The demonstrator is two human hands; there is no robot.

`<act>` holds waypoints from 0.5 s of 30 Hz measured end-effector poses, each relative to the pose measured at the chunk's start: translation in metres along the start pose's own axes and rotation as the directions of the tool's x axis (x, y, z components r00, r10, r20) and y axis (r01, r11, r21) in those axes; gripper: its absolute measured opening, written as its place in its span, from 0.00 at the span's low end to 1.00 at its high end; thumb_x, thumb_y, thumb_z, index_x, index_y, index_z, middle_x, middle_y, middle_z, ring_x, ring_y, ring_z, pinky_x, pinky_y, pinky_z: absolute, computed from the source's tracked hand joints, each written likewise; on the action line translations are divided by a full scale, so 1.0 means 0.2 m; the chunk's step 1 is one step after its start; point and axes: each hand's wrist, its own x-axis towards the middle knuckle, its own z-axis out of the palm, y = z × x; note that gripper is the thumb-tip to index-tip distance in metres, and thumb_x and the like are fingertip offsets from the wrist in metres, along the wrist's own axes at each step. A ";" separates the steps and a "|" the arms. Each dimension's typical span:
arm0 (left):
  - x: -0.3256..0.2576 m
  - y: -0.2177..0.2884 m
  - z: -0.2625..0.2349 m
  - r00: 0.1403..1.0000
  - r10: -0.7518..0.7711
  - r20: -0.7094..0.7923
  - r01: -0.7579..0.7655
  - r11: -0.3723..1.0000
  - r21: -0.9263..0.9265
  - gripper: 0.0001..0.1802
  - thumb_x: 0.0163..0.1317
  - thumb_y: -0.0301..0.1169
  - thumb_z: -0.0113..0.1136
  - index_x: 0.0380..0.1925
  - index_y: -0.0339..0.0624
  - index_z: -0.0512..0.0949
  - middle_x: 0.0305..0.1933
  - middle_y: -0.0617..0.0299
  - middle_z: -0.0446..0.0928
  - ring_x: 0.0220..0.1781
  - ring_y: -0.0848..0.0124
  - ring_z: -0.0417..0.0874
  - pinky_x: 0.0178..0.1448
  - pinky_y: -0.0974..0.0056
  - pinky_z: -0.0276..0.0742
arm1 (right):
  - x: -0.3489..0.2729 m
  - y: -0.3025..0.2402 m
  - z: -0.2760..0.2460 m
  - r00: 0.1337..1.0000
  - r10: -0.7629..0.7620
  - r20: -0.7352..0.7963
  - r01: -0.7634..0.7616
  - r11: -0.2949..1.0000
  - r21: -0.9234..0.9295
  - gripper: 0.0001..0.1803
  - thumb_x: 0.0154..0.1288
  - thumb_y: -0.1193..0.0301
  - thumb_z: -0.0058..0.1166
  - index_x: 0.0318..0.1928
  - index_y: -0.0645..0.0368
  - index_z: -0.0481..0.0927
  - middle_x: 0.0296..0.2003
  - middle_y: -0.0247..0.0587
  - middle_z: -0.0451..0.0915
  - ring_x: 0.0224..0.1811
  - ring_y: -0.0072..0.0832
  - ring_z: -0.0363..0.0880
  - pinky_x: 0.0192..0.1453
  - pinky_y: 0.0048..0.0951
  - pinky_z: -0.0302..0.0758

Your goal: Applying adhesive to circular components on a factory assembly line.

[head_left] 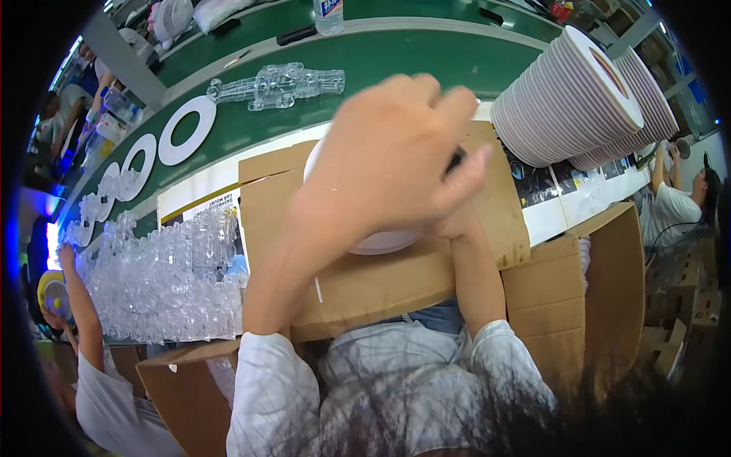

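From my remote post, nearest is my left hand (pixel 388 156), fingers bent, screening most of my right hand (pixel 452 222); I cannot tell what either grip pinches. Beneath, one partly hidden white disc (pixel 384 244) lies on cardboard (pixel 373 288). Beyond, I count two ring stacks (pixel 560 103), at least three loose rings (pixel 207 116) on the green bench (pixel 426 57), then one bottle (pixel 329 19).

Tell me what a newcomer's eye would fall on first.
The bare left hand would likely draw the eye first, large in the middle over flat brown cardboard and partly hiding a round white piece. Next come two tall stacks of thin white rings at the upper right, and the dense spread of clear plastic parts at the left.
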 end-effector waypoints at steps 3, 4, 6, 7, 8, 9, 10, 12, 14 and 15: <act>-0.02 -0.10 -0.03 0.968 -0.026 -0.249 -0.008 0.991 -0.135 0.17 0.60 0.44 0.60 0.34 0.39 0.79 0.29 0.51 0.79 0.33 0.54 0.81 0.40 0.54 0.76 | 0.01 -0.05 0.00 0.983 0.130 -0.131 -0.073 0.925 0.373 0.26 0.57 0.70 0.61 0.56 0.62 0.71 0.47 0.42 0.82 0.50 0.31 0.81 0.54 0.33 0.79; -0.02 -0.13 -0.05 0.983 -0.148 -0.107 0.136 0.984 -0.112 0.18 0.60 0.43 0.60 0.34 0.37 0.79 0.28 0.49 0.80 0.33 0.53 0.82 0.40 0.54 0.77 | 0.03 -0.07 -0.02 0.984 0.147 -0.098 -0.091 0.897 0.433 0.24 0.57 0.68 0.62 0.52 0.65 0.72 0.43 0.43 0.83 0.46 0.29 0.83 0.51 0.32 0.80; -0.03 -0.20 -0.05 0.963 -0.269 0.033 0.270 0.961 -0.058 0.18 0.61 0.42 0.60 0.35 0.34 0.80 0.28 0.47 0.80 0.33 0.52 0.83 0.41 0.53 0.78 | 0.02 -0.06 -0.02 0.963 0.204 -0.179 -0.109 0.895 0.432 0.26 0.57 0.60 0.63 0.50 0.65 0.73 0.42 0.47 0.83 0.36 0.24 0.80 0.38 0.25 0.76; -0.06 -0.26 -0.01 0.934 -0.348 0.083 0.340 0.935 0.097 0.19 0.60 0.43 0.60 0.33 0.34 0.81 0.29 0.47 0.81 0.34 0.50 0.84 0.41 0.52 0.79 | 0.02 -0.05 -0.01 0.933 0.266 -0.244 -0.137 0.887 0.442 0.30 0.57 0.52 0.63 0.49 0.64 0.73 0.41 0.50 0.84 0.25 0.19 0.76 0.25 0.18 0.71; -0.08 -0.30 0.02 0.895 -0.431 0.117 0.392 0.884 0.255 0.19 0.59 0.43 0.61 0.31 0.34 0.82 0.30 0.47 0.82 0.34 0.49 0.85 0.41 0.52 0.81 | 0.03 -0.02 0.00 0.925 0.233 -0.301 -0.083 0.896 0.437 0.29 0.59 0.50 0.61 0.46 0.64 0.74 0.40 0.53 0.84 0.18 0.14 0.70 0.17 0.15 0.62; -0.07 -0.31 0.04 0.898 -0.425 0.117 0.387 0.887 0.252 0.19 0.59 0.43 0.61 0.31 0.34 0.82 0.30 0.47 0.82 0.34 0.49 0.85 0.41 0.52 0.81 | 0.03 -0.03 -0.01 0.924 0.230 -0.307 -0.080 0.898 0.433 0.29 0.59 0.50 0.61 0.46 0.64 0.74 0.40 0.53 0.84 0.18 0.14 0.70 0.17 0.15 0.62; -0.06 -0.31 0.05 0.832 -0.501 0.237 0.420 0.849 0.319 0.20 0.58 0.44 0.62 0.31 0.34 0.83 0.31 0.46 0.83 0.35 0.49 0.85 0.41 0.52 0.82 | 0.03 -0.04 -0.02 0.908 0.273 -0.317 -0.096 0.873 0.477 0.30 0.60 0.49 0.59 0.46 0.66 0.75 0.36 0.50 0.83 0.17 0.14 0.68 0.17 0.16 0.61; -0.04 -0.33 0.07 0.750 -0.565 0.343 0.432 0.812 0.392 0.21 0.57 0.45 0.64 0.31 0.34 0.84 0.31 0.45 0.83 0.35 0.50 0.86 0.41 0.52 0.82 | 0.03 -0.03 -0.07 0.907 0.301 -0.294 -0.114 0.848 0.517 0.34 0.65 0.46 0.52 0.47 0.71 0.77 0.19 0.34 0.75 0.12 0.13 0.60 0.16 0.16 0.54; -0.01 -0.35 0.10 0.684 -0.571 0.454 0.433 0.819 0.377 0.22 0.53 0.46 0.68 0.30 0.33 0.85 0.32 0.44 0.84 0.35 0.50 0.86 0.42 0.53 0.83 | 0.03 0.00 -0.11 0.895 0.318 -0.312 -0.102 0.828 0.551 0.35 0.66 0.45 0.50 0.48 0.72 0.77 0.16 0.30 0.69 0.12 0.13 0.58 0.16 0.17 0.53; -0.01 -0.37 0.11 0.689 -0.566 0.453 0.423 0.821 0.383 0.22 0.53 0.46 0.68 0.30 0.33 0.85 0.32 0.44 0.84 0.35 0.50 0.86 0.42 0.53 0.83 | 0.04 0.00 -0.12 0.884 0.343 -0.316 -0.100 0.801 0.590 0.36 0.67 0.45 0.49 0.48 0.73 0.77 0.13 0.26 0.63 0.11 0.13 0.55 0.16 0.17 0.51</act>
